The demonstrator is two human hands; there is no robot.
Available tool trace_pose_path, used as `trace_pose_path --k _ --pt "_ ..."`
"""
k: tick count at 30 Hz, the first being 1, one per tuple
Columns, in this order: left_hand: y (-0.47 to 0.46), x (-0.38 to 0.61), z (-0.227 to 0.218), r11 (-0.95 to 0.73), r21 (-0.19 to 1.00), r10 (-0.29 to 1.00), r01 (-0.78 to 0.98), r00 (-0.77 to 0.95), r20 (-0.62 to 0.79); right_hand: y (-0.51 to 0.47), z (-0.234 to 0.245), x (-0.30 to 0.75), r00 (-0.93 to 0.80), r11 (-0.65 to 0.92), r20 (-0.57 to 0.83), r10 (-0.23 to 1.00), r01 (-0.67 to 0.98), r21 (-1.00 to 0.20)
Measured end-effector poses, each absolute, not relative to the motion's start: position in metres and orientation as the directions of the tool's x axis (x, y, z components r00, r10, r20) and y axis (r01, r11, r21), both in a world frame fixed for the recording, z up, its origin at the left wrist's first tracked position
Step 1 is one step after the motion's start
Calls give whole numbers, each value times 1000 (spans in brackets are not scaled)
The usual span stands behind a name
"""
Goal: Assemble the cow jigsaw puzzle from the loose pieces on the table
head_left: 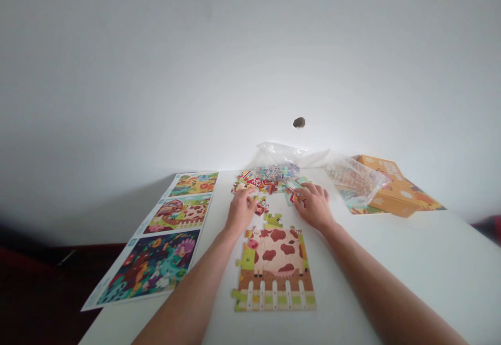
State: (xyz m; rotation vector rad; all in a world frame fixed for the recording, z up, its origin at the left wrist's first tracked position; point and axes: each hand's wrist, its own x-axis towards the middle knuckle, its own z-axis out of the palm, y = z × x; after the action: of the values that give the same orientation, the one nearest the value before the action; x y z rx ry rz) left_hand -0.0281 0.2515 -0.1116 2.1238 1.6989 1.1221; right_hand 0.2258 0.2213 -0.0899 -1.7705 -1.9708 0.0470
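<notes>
LEFT: bare left hand [241, 210], fingers [246, 192] spread, touching loose multicoloured cardboard jigsaw pieces [258, 182], pinch unclear | RIGHT: bare right hand [313, 205], fingers [310, 188] curled onto pieces, grip unclear | PIECES: on white tabletop [391, 266], beyond part-built cow puzzle [276, 266] | HANDLING: probably light, stiff; take by edges

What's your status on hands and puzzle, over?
Left hand and right hand on loose cardboard jigsaw pieces, grip unclear. Brown-spotted cow cardboard jigsaw part-built below them. Transparent plastic bag beyond, not blocking.
</notes>
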Motion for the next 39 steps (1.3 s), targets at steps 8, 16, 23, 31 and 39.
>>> trace_pose_path --k 8,16,23,31,39 --pt "244 -37 -96 204 423 873 883 -359 329 216 -93 216 -371 436 255 893 855 -282" --pt "251 -43 -102 178 407 907 896 -310 285 217 -95 219 -340 411 260 904 859 -306" --pt "251 -36 -98 2 494 902 869 -215 374 218 -96 219 -336 420 286 897 850 -317" --pt "238 -24 -99 -261 348 945 900 166 281 220 -101 219 -368 450 286 885 833 -322" --pt "241 -32 -94 63 323 954 944 -152 258 220 -98 220 -305 386 269 913 860 -335"
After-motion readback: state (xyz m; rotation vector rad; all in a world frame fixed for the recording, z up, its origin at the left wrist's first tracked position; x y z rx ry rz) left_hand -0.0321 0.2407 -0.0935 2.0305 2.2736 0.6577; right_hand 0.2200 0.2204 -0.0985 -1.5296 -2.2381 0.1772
